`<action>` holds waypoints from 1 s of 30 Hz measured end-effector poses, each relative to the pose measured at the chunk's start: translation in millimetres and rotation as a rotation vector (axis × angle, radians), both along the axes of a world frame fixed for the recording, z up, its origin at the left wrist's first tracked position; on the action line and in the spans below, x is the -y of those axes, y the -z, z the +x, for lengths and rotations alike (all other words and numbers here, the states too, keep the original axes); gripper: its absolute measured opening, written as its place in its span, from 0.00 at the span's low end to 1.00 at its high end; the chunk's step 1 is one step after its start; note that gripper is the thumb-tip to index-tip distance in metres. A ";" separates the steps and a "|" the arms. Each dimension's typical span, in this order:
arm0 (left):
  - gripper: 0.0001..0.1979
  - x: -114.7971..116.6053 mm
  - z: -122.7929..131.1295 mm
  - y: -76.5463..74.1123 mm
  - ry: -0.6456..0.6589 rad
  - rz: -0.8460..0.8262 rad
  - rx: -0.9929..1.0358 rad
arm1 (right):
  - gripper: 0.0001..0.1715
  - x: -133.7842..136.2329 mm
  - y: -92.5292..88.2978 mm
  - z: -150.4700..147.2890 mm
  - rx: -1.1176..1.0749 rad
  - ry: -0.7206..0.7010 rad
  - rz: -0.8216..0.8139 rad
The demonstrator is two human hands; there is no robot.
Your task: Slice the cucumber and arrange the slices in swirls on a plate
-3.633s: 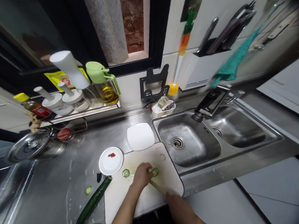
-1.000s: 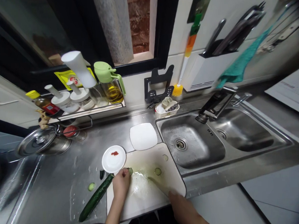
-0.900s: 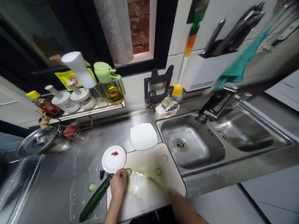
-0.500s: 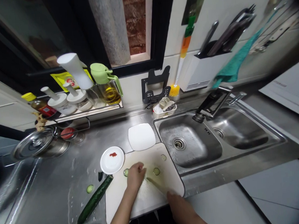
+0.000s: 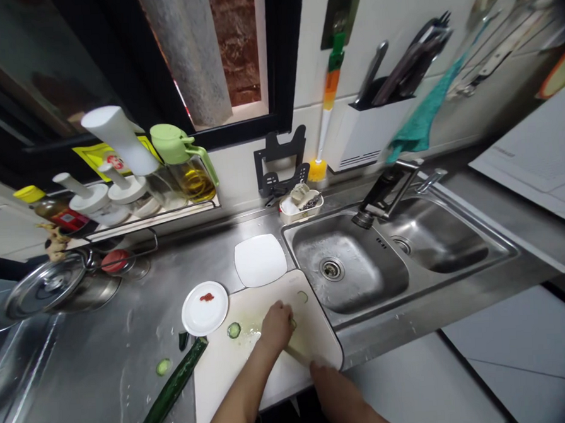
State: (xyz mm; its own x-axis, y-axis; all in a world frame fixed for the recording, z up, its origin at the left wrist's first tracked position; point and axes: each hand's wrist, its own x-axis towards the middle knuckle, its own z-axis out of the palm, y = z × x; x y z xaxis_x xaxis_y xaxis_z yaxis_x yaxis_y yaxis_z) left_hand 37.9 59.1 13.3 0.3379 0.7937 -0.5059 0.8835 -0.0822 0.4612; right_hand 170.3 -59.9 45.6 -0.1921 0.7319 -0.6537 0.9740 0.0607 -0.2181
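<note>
My left hand (image 5: 276,325) is closed over the middle of the white cutting board (image 5: 220,391). Its fingertips pinch at a cucumber slice (image 5: 293,325), which they partly cover. At the board's right front edge, my right hand (image 5: 328,383) is wrapped round the handle of a knife, its blade (image 5: 297,354) lying low over the board and pointing toward my left hand. Another slice lies left of my hand, and a thin cucumber piece (image 5: 303,297) lies at the board's upper right. On the counter to the left rests a long dark green cucumber (image 5: 174,386) with a cut end.
Behind the board stand a white square plate (image 5: 260,260) and a small round plate (image 5: 193,309) with red sauce. A double steel sink (image 5: 361,270) is on the right. Seasoning jars and an oil jug (image 5: 180,160) fill a rack, with a lidded pot (image 5: 54,286) below.
My left hand has moved right, from beside the left slice to the one mid-board, and its fingers have closed. My right hand stays at the knife handle. The view has shifted slightly.
</note>
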 end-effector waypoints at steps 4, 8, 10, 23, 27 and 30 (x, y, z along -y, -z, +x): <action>0.07 -4.2 0.6 1.2 0.012 -0.017 0.048 | 0.31 -0.6 -2.1 -0.2 0.023 -0.039 0.001; 0.08 -4.6 -2.6 -0.2 -0.045 -0.008 0.090 | 0.30 0.8 0.6 0.4 0.005 -0.027 0.017; 0.08 -3.3 -8.0 -1.3 -0.090 0.009 0.118 | 0.31 1.1 1.3 1.1 0.003 -0.011 0.010; 0.08 30.1 -69.3 18.3 -0.639 0.068 0.188 | 0.30 -12.5 -19.1 4.2 -0.050 0.020 -0.081; 0.08 39.8 -74.6 21.6 -0.676 0.068 0.165 | 0.32 -20.1 -25.9 0.1 -0.055 0.007 -0.073; 0.08 42.2 -76.8 21.6 -0.692 0.056 0.130 | 0.31 -27.3 -31.3 -8.7 -0.055 0.008 -0.048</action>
State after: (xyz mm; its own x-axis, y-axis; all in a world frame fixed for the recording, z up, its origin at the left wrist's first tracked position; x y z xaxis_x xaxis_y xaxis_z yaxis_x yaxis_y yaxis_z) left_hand -39.0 16.9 -8.3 -0.1984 0.8718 -0.4478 0.6794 0.4517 0.5783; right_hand 161.6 -32.6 76.9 -0.2230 0.7017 -0.6767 0.9609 0.0414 -0.2737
